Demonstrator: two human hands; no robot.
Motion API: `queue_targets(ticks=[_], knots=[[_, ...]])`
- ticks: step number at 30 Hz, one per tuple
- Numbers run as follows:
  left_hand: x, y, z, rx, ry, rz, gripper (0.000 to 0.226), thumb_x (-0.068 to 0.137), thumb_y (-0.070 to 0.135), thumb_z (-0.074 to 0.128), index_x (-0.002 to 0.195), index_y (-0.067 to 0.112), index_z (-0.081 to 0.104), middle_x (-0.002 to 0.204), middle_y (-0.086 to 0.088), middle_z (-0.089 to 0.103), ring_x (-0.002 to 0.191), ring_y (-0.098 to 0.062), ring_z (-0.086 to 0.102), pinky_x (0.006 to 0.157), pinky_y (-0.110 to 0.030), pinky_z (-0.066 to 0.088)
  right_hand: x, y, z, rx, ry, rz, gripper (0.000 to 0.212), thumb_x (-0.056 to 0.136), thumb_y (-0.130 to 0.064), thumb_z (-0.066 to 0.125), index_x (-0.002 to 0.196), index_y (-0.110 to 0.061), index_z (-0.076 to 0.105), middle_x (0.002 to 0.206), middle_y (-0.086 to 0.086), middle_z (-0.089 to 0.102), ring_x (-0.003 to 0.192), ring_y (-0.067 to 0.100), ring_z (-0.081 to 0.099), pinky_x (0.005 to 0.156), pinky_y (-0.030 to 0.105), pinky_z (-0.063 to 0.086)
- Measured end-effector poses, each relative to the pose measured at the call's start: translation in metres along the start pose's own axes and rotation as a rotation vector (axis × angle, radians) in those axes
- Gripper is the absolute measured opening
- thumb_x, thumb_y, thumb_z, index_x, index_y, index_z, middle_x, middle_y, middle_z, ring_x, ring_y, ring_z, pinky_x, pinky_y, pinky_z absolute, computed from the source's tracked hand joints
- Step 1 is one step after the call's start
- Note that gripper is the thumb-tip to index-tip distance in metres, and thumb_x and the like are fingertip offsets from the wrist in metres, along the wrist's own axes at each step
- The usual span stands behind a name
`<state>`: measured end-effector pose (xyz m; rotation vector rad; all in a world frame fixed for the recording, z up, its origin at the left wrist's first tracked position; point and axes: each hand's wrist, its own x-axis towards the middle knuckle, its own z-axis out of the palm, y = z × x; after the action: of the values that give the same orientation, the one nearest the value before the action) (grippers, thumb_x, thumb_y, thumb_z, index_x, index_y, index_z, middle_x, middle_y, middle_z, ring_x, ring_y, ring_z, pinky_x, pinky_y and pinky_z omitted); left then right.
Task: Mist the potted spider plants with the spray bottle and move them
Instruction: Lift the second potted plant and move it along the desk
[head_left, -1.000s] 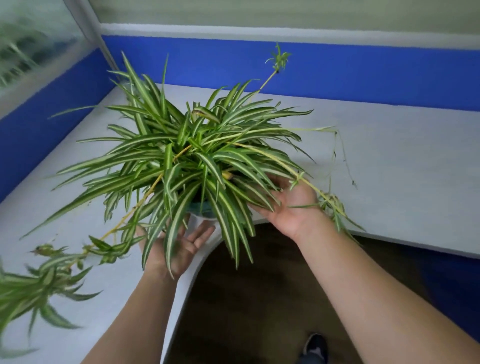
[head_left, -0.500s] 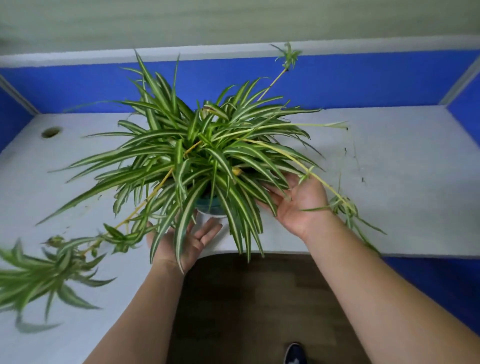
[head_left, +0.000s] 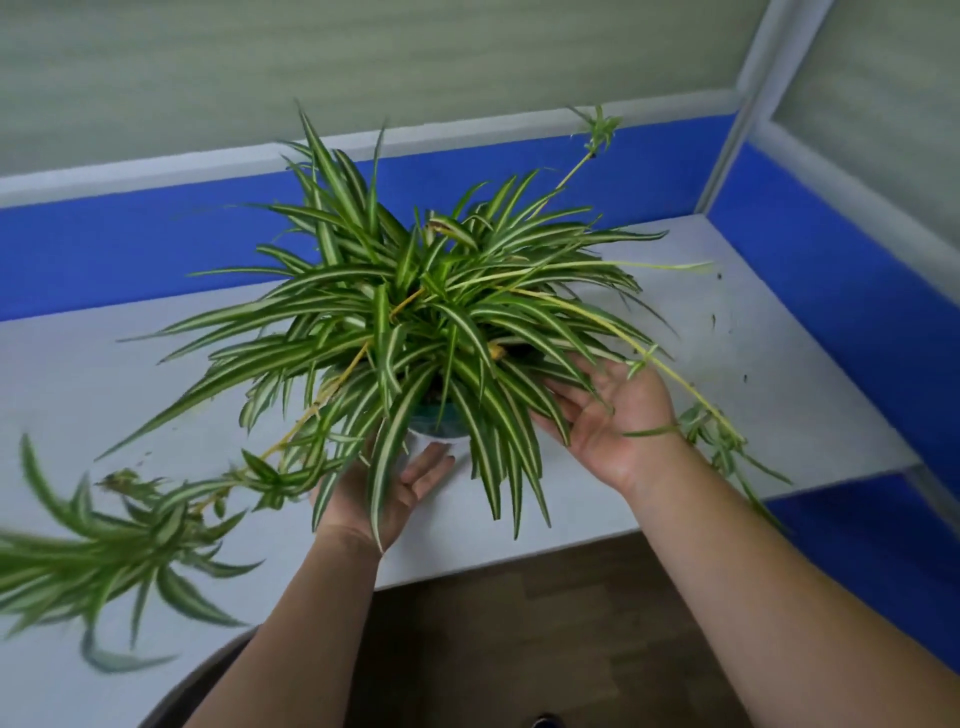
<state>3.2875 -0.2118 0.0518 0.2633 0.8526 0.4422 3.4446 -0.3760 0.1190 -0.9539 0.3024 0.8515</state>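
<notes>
Fingers of the left hand straight and slightly spread, palm up, tucked beneath the teal pot — tips partly hidden by hanging leaves, so actual contact with the pot's base cannot be confirmed. Fingers of the right hand likewise straight and relaxed, palm turned inward and up, laid against the leaves at the pot's right side; thumb lost behind foliage. Both forearms bare, reaching up from the lower edge of the view and angling toward each other.

One spider plant in one pot, cradled between the two hands above the front part of the pale desk, close to its near edge. Several long yellowish runners: one arching up and back to a small plantlet against the blue partition, one drooping right past the wrist with a plantlet, one trailing down-left to a larger, blurred cluster of plantlets.

Desk bounded by blue partition panels at the back and right, frosted panes above. Dark specks scattered toward the right rear corner. Bare desk surface on both sides of the plant — more to the left. Brown floor showing below the desk's front edge, with a dark curved edge at lower left.
</notes>
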Motion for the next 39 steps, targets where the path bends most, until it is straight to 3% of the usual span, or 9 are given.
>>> queue_targets(ticks=[6, 10, 13, 17, 19, 21, 23, 35, 39], knots=[[0.023, -0.038, 0.05, 0.026, -0.13, -0.092, 0.064, 0.099, 0.065, 0.031, 0.118, 0.013, 0.062, 0.126, -0.012, 0.062, 0.139, -0.058, 0.041, 0.064, -0.079, 0.053, 0.002, -0.046, -0.035, 0.118, 0.011, -0.039, 0.049, 0.102, -0.026, 0.041, 0.144, -0.005, 0.054, 0.122, 0.033, 0.069, 0.093, 0.039, 0.073, 0.06, 0.045, 0.063], [0.045, -0.06, 0.07, 0.042, -0.189, -0.142, 0.087, 0.087, 0.08, 0.037, 0.141, 0.014, 0.055, 0.154, -0.015, 0.048, 0.141, -0.062, 0.038, 0.077, -0.078, 0.054, 0.006, -0.071, -0.056, 0.157, 0.04, -0.071, 0.039, 0.101, -0.023, 0.041, 0.131, -0.009, 0.06, 0.127, 0.032, 0.068, 0.104, 0.041, 0.072, 0.064, 0.045, 0.064], [0.054, -0.076, 0.091, 0.077, -0.245, -0.161, 0.09, 0.072, 0.079, 0.061, 0.134, 0.015, 0.059, 0.154, -0.016, 0.048, 0.139, -0.062, 0.039, 0.077, -0.077, 0.054, 0.008, -0.089, -0.07, 0.169, 0.063, -0.107, 0.031, 0.1, -0.022, 0.042, 0.12, -0.009, 0.062, 0.124, 0.031, 0.07, 0.101, 0.041, 0.073, 0.066, 0.045, 0.064], [0.066, -0.096, 0.119, 0.117, -0.277, -0.209, 0.123, 0.04, 0.063, 0.089, 0.149, 0.02, 0.05, 0.15, -0.014, 0.052, 0.136, -0.063, 0.042, 0.078, -0.075, 0.054, 0.011, -0.111, -0.086, 0.18, 0.093, -0.151, 0.024, 0.101, -0.022, 0.045, 0.106, -0.009, 0.063, 0.117, 0.029, 0.072, 0.097, 0.039, 0.074, 0.069, 0.046, 0.065], [0.072, -0.101, 0.127, 0.102, -0.257, -0.211, 0.113, 0.056, 0.07, 0.078, 0.153, 0.02, 0.047, 0.148, -0.018, 0.051, 0.135, -0.063, 0.043, 0.078, -0.075, 0.055, 0.013, -0.118, -0.091, 0.191, 0.103, -0.158, 0.024, 0.101, -0.022, 0.046, 0.107, -0.009, 0.064, 0.118, 0.029, 0.072, 0.103, 0.04, 0.073, 0.073, 0.049, 0.065], [0.084, -0.107, 0.137, 0.093, -0.236, -0.218, 0.092, 0.083, 0.077, 0.045, 0.155, 0.019, 0.045, 0.145, -0.019, 0.05, 0.133, -0.064, 0.044, 0.08, -0.075, 0.055, 0.017, -0.127, -0.097, 0.2, 0.12, -0.171, 0.028, 0.1, -0.023, 0.047, 0.117, -0.008, 0.065, 0.122, 0.03, 0.071, 0.108, 0.041, 0.072, 0.077, 0.05, 0.064], [0.094, -0.113, 0.145, 0.109, -0.227, -0.23, 0.092, 0.087, 0.078, 0.034, 0.154, 0.017, 0.046, 0.14, -0.018, 0.053, 0.13, -0.063, 0.047, 0.082, -0.075, 0.054, 0.021, -0.135, -0.101, 0.213, 0.13, -0.182, 0.036, 0.1, -0.023, 0.047, 0.129, -0.007, 0.062, 0.125, 0.029, 0.07, 0.11, 0.041, 0.072, 0.079, 0.049, 0.064], [0.115, -0.146, 0.192, 0.136, -0.273, -0.252, 0.1, 0.085, 0.088, 0.03, 0.146, 0.012, 0.054, 0.1, -0.022, 0.078, 0.1, -0.059, 0.067, 0.086, -0.077, 0.053, 0.032, -0.169, -0.117, 0.259, 0.196, -0.242, 0.037, 0.103, -0.029, 0.044, 0.126, -0.008, 0.063, 0.128, 0.025, 0.068, 0.108, 0.036, 0.07, 0.082, 0.046, 0.057], [0.117, -0.157, 0.199, 0.095, -0.241, -0.29, 0.101, 0.085, 0.086, 0.032, 0.148, 0.01, 0.054, 0.105, -0.018, 0.07, 0.121, -0.059, 0.055, 0.103, -0.079, 0.039, 0.031, -0.179, -0.122, 0.243, 0.223, -0.249, 0.035, 0.102, -0.031, 0.043, 0.121, -0.011, 0.065, 0.118, 0.022, 0.071, 0.104, 0.032, 0.07, 0.077, 0.042, 0.055]])
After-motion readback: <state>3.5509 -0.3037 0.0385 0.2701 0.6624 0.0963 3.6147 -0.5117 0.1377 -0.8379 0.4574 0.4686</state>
